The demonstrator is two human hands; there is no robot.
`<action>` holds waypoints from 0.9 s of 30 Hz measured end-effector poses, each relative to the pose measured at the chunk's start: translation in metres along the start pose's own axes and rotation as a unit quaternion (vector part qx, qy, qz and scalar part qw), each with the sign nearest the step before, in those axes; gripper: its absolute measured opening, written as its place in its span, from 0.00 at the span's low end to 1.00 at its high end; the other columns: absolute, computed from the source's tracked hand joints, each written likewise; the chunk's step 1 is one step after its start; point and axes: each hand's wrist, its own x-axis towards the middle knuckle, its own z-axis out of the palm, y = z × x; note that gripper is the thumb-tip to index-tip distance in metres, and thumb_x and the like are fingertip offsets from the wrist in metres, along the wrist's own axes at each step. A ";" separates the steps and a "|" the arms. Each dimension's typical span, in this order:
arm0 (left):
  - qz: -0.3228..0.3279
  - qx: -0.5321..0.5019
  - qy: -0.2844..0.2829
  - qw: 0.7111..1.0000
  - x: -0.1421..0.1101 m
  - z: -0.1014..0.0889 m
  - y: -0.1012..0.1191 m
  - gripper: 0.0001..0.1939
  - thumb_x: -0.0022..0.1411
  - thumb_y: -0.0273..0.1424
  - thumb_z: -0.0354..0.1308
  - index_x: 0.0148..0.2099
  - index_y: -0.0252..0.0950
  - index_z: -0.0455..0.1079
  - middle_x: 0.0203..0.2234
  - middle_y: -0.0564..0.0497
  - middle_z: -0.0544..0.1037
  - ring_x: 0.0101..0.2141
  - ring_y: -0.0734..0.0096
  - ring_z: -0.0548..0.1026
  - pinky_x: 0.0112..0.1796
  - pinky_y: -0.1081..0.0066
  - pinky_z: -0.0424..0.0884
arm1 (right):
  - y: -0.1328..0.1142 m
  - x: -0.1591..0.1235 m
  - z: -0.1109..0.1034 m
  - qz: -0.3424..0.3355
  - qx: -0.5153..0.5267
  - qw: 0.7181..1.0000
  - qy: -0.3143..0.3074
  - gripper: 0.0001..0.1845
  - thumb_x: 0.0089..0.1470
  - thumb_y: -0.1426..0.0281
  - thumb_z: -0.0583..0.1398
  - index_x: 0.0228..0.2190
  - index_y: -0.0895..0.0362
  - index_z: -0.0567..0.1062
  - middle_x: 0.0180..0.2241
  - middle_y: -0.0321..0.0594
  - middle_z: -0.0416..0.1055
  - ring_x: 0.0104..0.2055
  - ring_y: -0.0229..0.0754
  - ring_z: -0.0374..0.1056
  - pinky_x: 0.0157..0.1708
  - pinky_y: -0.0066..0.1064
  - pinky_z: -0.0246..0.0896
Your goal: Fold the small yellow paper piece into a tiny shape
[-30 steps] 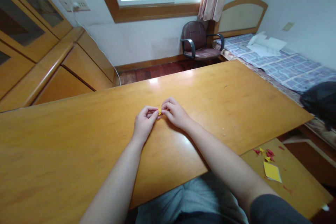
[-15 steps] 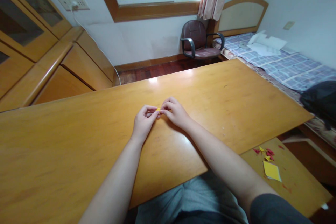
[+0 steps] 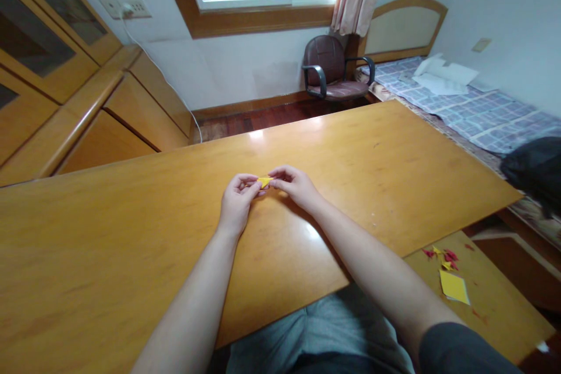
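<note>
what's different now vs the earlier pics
The left hand has shifted slightly left, and more of the small yellow paper shows, spread wider between the hands. Nothing was let go: both hands, the right hand included, still hold it. The yellow square sheets stayed put.

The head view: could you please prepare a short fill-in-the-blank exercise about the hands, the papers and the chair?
The left hand and right hand hold a small paper coloured ____.
The folded pieces on the low board are yellow and ____.
The chair has armrests coloured ____.
The flat square sheet lies nearer the ____ hand.
Missing words: yellow; red; black; right.
</note>
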 end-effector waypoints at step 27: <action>0.048 0.155 -0.019 0.987 -0.003 0.001 0.003 0.14 0.54 0.40 0.68 0.39 0.36 0.76 0.32 0.49 0.81 0.34 0.66 0.79 0.40 0.67 0.73 | -0.005 0.001 0.001 0.041 -0.015 0.999 0.011 0.12 0.43 0.66 0.68 0.30 0.58 0.77 0.27 0.35 0.75 0.30 0.36 0.69 0.35 0.30 0.63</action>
